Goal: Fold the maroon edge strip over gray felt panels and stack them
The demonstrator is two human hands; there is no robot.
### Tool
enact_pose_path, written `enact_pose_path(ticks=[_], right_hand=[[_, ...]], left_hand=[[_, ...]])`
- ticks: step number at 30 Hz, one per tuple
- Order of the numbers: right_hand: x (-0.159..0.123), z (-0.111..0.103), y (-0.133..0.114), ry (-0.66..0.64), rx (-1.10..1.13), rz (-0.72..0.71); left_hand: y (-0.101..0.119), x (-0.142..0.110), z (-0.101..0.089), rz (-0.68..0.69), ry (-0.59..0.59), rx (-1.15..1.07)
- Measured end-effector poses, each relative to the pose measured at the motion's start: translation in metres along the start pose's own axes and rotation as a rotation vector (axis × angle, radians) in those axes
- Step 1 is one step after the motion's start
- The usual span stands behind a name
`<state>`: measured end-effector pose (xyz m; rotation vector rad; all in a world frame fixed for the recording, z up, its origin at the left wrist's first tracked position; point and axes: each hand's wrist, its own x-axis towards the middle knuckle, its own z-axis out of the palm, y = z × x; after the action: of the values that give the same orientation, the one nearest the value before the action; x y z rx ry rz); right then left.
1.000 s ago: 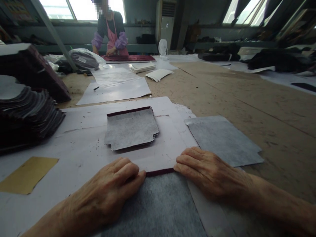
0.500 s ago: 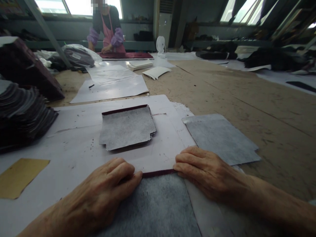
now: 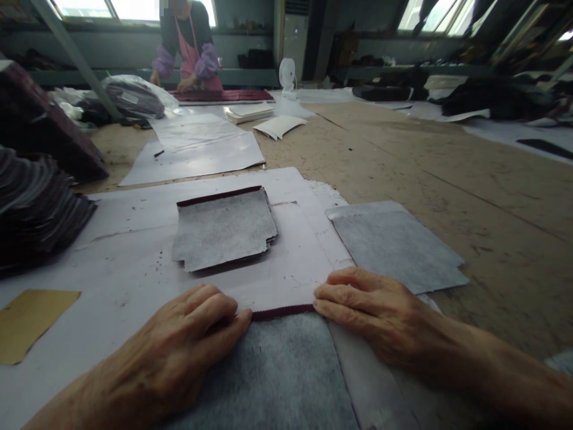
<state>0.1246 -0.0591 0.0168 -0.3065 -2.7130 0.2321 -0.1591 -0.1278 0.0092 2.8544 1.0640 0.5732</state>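
Observation:
In front of me lies a grey-backed fabric piece [image 3: 282, 364], its far edge turned over into a narrow maroon strip. My left hand [image 3: 192, 334] has curled fingers, with the thumb and forefinger pressed on the left end of that strip. At the strip's right end, the closed fingertips of my right hand [image 3: 371, 310] pinch the corner. A small stack of similar pieces [image 3: 226, 227], also with a maroon folded edge, rests just beyond my hands. To the right, another grey piece [image 3: 394, 245] lies flat, without a visible maroon fold.
White paper [image 3: 129, 239] covers the near tabletop, with a tan card [image 3: 36, 322] at left. A tall pile of dark pieces [image 3: 36, 209] stands beyond the card. Across the table, a person in a pink apron [image 3: 188, 54] handles maroon material near a white fan [image 3: 287, 77].
The whole view has shifted slightly, so things sit a little further left and up. Both hands keep their places on the folded edge.

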Motion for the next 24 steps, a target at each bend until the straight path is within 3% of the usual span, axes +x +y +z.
enact_pose_path(ticks=[4, 11, 13, 17, 20, 24], right_hand=[[-0.003, -0.003, 0.000, -0.040, -0.081, 0.004], [0.011, 0.000, -0.013, 0.298, -0.106, 0.350], [0.024, 0.006, -0.026, 0.317, -0.158, 0.294], [0.043, 0.023, -0.049, 0.206, -0.259, 0.192], [0.035, 0.029, -0.052, 0.152, -0.355, 0.174], [0.014, 0.015, -0.043, 0.142, -0.468, 0.149]], left_hand=[[0.000, 0.003, -0.002, 0.032, -0.018, 0.019], [0.003, 0.007, -0.006, 0.045, -0.005, 0.036], [0.004, 0.008, -0.007, 0.045, -0.027, 0.038], [0.004, 0.007, -0.007, 0.033, -0.053, 0.034], [0.002, 0.007, -0.006, 0.035, -0.068, 0.023], [0.000, 0.006, -0.006, 0.042, -0.069, 0.030]])
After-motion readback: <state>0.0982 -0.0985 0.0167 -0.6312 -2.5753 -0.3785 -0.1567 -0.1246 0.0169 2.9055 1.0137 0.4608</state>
